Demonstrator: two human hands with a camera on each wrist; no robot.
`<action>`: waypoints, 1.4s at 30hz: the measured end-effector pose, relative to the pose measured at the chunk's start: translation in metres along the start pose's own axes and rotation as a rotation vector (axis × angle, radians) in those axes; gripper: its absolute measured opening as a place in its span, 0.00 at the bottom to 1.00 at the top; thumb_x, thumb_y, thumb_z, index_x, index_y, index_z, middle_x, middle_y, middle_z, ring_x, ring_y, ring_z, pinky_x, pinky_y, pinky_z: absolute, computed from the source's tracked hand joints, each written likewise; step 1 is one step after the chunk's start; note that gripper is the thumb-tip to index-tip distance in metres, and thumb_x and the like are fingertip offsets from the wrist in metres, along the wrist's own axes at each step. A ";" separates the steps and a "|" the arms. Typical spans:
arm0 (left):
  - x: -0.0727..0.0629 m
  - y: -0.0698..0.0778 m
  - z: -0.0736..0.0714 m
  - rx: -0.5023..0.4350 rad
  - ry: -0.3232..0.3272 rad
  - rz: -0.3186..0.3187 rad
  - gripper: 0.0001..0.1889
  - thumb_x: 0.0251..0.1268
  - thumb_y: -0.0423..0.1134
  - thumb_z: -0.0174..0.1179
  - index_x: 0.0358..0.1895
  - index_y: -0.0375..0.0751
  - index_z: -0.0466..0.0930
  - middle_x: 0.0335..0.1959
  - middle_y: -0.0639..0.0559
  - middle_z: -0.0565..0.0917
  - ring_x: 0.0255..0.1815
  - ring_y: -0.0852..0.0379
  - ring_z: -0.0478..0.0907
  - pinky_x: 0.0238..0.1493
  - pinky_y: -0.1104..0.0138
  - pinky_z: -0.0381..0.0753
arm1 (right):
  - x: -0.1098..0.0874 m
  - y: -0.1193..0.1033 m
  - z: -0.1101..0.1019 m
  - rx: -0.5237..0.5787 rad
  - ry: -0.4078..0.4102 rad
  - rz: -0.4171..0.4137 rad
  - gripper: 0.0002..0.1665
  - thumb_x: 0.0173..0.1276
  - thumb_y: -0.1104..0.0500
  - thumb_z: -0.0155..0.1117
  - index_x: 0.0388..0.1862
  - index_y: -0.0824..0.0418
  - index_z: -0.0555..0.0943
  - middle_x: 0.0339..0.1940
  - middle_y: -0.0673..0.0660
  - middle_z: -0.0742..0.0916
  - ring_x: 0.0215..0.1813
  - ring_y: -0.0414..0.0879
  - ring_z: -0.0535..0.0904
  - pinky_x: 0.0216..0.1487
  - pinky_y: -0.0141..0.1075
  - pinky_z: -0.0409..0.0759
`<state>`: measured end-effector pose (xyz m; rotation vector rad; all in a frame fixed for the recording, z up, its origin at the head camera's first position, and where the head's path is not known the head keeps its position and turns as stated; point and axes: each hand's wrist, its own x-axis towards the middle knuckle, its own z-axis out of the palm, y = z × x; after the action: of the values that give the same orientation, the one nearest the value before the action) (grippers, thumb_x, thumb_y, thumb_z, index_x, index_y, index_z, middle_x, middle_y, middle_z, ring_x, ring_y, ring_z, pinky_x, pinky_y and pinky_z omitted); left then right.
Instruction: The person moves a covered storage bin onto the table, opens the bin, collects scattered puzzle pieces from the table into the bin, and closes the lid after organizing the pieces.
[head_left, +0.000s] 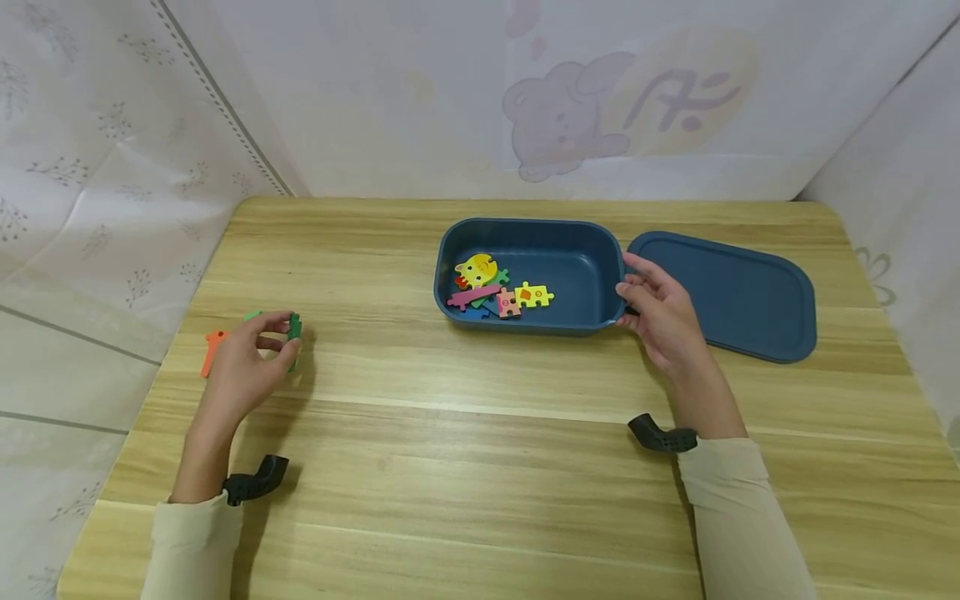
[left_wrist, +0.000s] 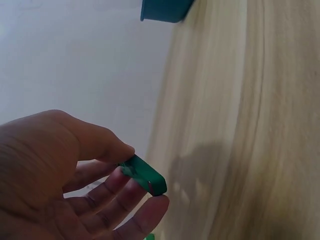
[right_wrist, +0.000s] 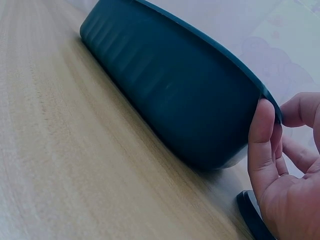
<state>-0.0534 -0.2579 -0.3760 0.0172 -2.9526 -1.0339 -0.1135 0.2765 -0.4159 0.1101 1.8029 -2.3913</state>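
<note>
At the left of the table, my left hand [head_left: 251,358] pinches a green puzzle piece [head_left: 294,337] between thumb and fingertips, held on edge above the wood. In the left wrist view the green piece [left_wrist: 145,176] shows its thick side. An orange piece [head_left: 213,350] and a bit of another green piece [head_left: 253,315] lie by that hand, partly hidden. My right hand [head_left: 663,312] grips the right end of a dark blue box [head_left: 532,327] by its rim. Inside, at the left, lie several puzzle pieces: a yellow animal head [head_left: 478,271], a pink strip [head_left: 474,296] and a yellow piece [head_left: 534,295].
A dark blue lid [head_left: 750,300] lies flat to the right of the box, behind my right hand. The wooden table [head_left: 420,467] ends at a pale curtain [head_left: 390,108] at the back. Black wrist mounts [head_left: 255,481] sit on both forearms.
</note>
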 end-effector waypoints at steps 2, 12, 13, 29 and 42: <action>0.001 0.001 0.000 -0.003 0.002 -0.002 0.23 0.77 0.39 0.61 0.70 0.36 0.78 0.57 0.36 0.85 0.51 0.39 0.87 0.26 0.69 0.79 | 0.000 0.000 0.000 0.001 -0.002 0.002 0.37 0.80 0.65 0.62 0.84 0.59 0.64 0.48 0.51 0.78 0.31 0.40 0.78 0.30 0.28 0.84; 0.008 0.007 0.002 -0.096 0.024 -0.010 0.24 0.77 0.41 0.62 0.71 0.39 0.77 0.57 0.39 0.84 0.45 0.75 0.77 0.29 0.72 0.83 | 0.000 0.000 0.001 0.013 0.003 0.003 0.35 0.80 0.68 0.58 0.83 0.59 0.65 0.47 0.50 0.79 0.30 0.39 0.79 0.29 0.29 0.84; 0.009 0.007 0.003 -0.108 0.025 -0.006 0.24 0.77 0.41 0.62 0.71 0.39 0.77 0.57 0.39 0.83 0.44 0.75 0.77 0.29 0.72 0.83 | 0.000 -0.001 0.001 0.016 0.003 0.004 0.35 0.80 0.68 0.58 0.83 0.59 0.65 0.47 0.50 0.79 0.30 0.39 0.79 0.29 0.29 0.84; 0.020 0.015 0.010 -0.292 0.015 -0.003 0.24 0.76 0.35 0.63 0.71 0.36 0.76 0.56 0.44 0.79 0.44 0.72 0.82 0.34 0.67 0.91 | -0.001 -0.003 0.003 0.006 -0.003 0.013 0.37 0.80 0.64 0.62 0.83 0.59 0.64 0.46 0.51 0.78 0.32 0.39 0.79 0.31 0.29 0.84; 0.029 0.027 0.016 -0.343 0.021 -0.015 0.23 0.76 0.35 0.62 0.71 0.37 0.76 0.53 0.53 0.77 0.47 0.67 0.81 0.35 0.69 0.91 | 0.000 -0.003 0.003 0.010 0.002 0.013 0.36 0.80 0.64 0.62 0.83 0.59 0.64 0.47 0.52 0.78 0.32 0.39 0.80 0.31 0.29 0.85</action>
<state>-0.0825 -0.2269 -0.3717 0.0463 -2.7183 -1.5142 -0.1139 0.2748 -0.4128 0.1251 1.7862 -2.3927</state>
